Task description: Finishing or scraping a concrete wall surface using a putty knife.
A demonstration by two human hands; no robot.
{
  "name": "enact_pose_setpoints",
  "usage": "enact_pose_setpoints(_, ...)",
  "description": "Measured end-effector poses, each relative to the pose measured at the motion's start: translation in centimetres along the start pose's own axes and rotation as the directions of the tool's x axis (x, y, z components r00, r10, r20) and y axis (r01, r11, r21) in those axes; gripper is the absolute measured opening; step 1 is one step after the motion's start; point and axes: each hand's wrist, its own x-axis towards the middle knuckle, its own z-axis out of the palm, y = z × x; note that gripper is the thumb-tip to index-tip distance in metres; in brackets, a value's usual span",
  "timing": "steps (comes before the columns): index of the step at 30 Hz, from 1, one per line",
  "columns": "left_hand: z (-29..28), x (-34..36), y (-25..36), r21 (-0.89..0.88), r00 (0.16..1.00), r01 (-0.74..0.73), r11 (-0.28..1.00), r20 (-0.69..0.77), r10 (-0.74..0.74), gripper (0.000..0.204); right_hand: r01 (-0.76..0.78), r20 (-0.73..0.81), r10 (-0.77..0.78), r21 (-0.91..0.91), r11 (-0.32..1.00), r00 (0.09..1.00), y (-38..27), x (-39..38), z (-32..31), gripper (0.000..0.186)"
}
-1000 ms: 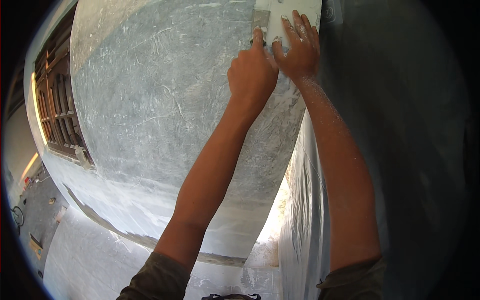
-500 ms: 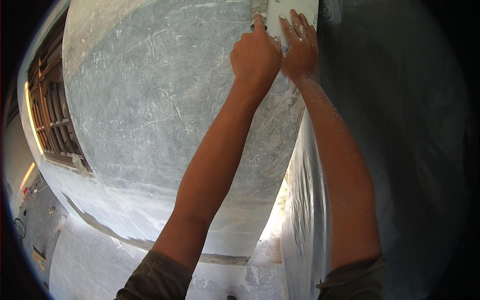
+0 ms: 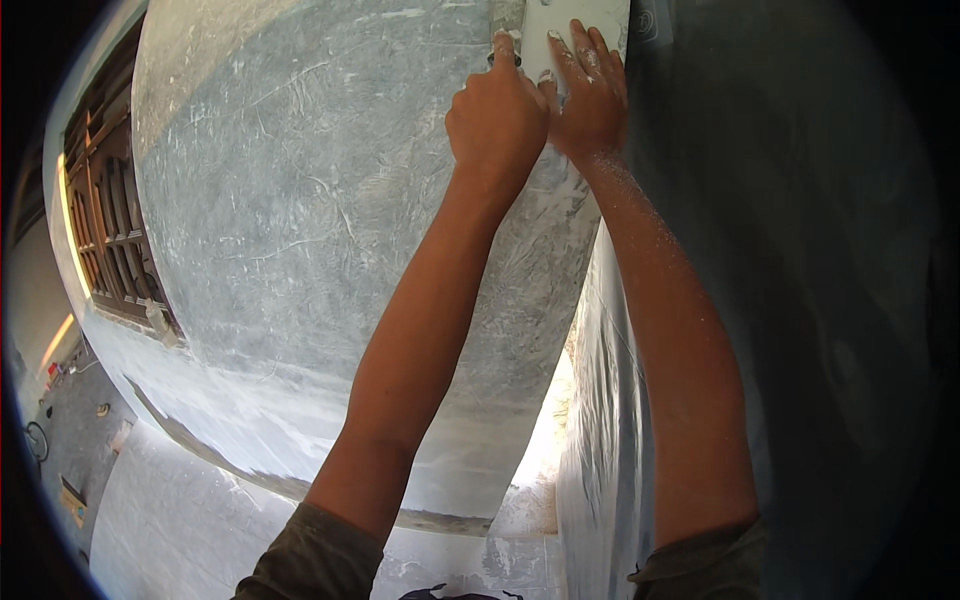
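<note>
In front of me a grey, white-streaked wall (image 3: 290, 160) ends at an upright edge on the right. My right hand (image 3: 590, 105) lies against a white flat panel (image 3: 545, 22) at the top of that edge, fingers spread and spotted with white paste. Just beside it, my left hand (image 3: 497, 125) is closed, its index finger stretched upward. Something dark shows by that fingertip, but the left palm and most of what it grips are hidden. A narrow grey strip (image 3: 507, 14) lies above the finger, left of the panel.
Clear plastic sheeting (image 3: 605, 400) hangs below the wall's edge, with dark sheeting (image 3: 790, 250) to the right. A wooden shuttered window (image 3: 112, 220) is at the left. Small items, including a wooden piece (image 3: 73, 503), lie on the floor at lower left.
Both hands have shifted slightly left in the picture, the left hand also a little lower. The right hand stays spread on the panel. A dark shape shows more at the bottom edge.
</note>
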Motion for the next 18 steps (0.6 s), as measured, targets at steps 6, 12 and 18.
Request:
enact_pose_setpoints(6, 0.2, -1.1, 0.1, 0.003, 0.989, 0.104, 0.995, 0.102, -0.104, 0.053, -0.001, -0.008, 0.000, -0.024, 1.000, 1.000, 0.1, 0.3, -0.3, 0.049)
enact_pose_setpoints(12, 0.3, 1.0, 0.7, 0.016, 1.000, 0.022, 1.000, -0.015, -0.022, 0.052, -0.025, -0.004, 0.025, 0.001, 1.000, 1.000, -0.1, 0.2, 0.0, 0.049)
enact_pose_setpoints(18, 0.1, -1.9, 0.6, 0.013, 0.987, 0.119, 0.993, 0.109, -0.120, 0.052, -0.036, 0.012, 0.036, -0.008, 0.999, 0.999, 0.3, 0.2, -0.1, 0.051)
